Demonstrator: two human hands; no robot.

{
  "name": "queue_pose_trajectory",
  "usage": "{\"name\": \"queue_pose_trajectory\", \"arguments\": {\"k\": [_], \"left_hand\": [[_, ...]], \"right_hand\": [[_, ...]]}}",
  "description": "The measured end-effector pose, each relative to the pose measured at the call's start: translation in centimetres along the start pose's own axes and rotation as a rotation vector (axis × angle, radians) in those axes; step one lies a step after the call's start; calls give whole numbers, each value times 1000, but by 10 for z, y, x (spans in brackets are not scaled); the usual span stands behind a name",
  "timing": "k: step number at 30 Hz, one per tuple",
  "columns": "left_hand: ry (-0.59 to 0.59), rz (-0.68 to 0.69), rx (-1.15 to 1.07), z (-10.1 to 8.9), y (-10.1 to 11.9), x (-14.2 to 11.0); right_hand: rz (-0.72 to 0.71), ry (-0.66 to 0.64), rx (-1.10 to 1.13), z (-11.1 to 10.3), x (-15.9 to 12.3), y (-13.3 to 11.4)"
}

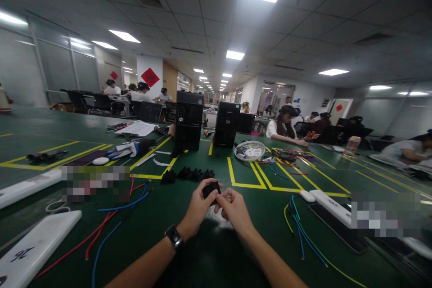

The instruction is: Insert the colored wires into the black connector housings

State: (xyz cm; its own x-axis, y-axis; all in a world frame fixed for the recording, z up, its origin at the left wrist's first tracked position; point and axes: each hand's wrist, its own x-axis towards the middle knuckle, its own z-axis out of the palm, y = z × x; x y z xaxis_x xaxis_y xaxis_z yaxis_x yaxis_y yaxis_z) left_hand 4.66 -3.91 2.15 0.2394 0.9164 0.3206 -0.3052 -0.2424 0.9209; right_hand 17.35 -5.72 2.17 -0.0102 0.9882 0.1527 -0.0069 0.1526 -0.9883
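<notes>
My left hand [199, 207], with a dark watch on its wrist, is closed round a small black block-shaped part [209, 187] held above the green table [168, 243]. Thumb and forefinger of my right hand [234, 211] are pinched together at the right side of this part. Whatever sits between those fingertips is too small to make out. Just beyond the hands lies a row of similar black parts [195, 173], with one more black piece [168, 177] at its left end.
Red and blue wires [111, 216] lie to the left, green and blue wires [300, 229] to the right. Two black computer towers [189, 121] stand ahead, near a white basket [249, 150]. White bars [43, 247] flank both sides. A co-worker [285, 126] sits across the table.
</notes>
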Motion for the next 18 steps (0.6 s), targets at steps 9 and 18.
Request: {"name": "queue_pose_trajectory", "arguments": {"k": [9,18], "left_hand": [[104,110,117,-4,5,-1],[128,129,138,1,11,-3]], "right_hand": [[-47,-84,-34,7,-13,-7],[-66,-73,-25,9,-15,-3]]}}
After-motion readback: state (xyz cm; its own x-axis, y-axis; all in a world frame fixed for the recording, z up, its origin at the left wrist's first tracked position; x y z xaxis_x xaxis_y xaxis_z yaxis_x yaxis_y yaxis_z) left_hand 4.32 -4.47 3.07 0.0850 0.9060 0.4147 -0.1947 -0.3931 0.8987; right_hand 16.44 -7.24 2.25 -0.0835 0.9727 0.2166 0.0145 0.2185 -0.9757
